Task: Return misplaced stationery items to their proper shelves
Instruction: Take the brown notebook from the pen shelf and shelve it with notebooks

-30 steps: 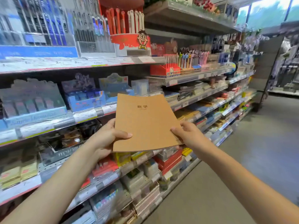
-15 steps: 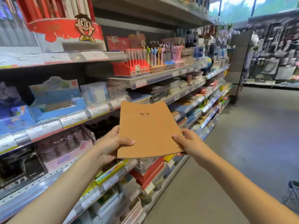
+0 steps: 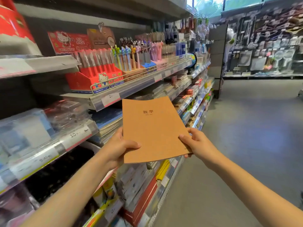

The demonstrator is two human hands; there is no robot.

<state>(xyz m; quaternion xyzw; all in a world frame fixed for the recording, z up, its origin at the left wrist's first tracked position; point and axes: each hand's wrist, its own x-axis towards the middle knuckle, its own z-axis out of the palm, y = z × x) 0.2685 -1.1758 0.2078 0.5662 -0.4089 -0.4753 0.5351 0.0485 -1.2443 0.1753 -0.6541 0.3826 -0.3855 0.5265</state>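
A person stands in a stationery shop aisle, holding a thin brown kraft notebook [image 3: 154, 130] out in front of them with both hands. The left hand [image 3: 117, 147] grips the lower left edge, thumb on the cover and fingers hidden behind. The right hand [image 3: 197, 145] pinches the lower right edge the same way. The notebook is in the air, tilted slightly, just in front of the shelving on the left and not touching it.

Compared with a second ago, the view has travelled along the aisle: the large red pen display that sat at top centre has slid to the far left edge, and a red cartoon-cat pen box [image 3: 96, 79] with a row of novelty-topped pens [image 3: 131, 56] now sits ahead at upper left. The grip on the notebook is unchanged.

Directly behind the notebook's left edge, a shelf of stacked exercise books [image 3: 108, 125] has come into reach. This suggests the person has walked toward the notebook section and is close to the right place; the item is not yet shelved
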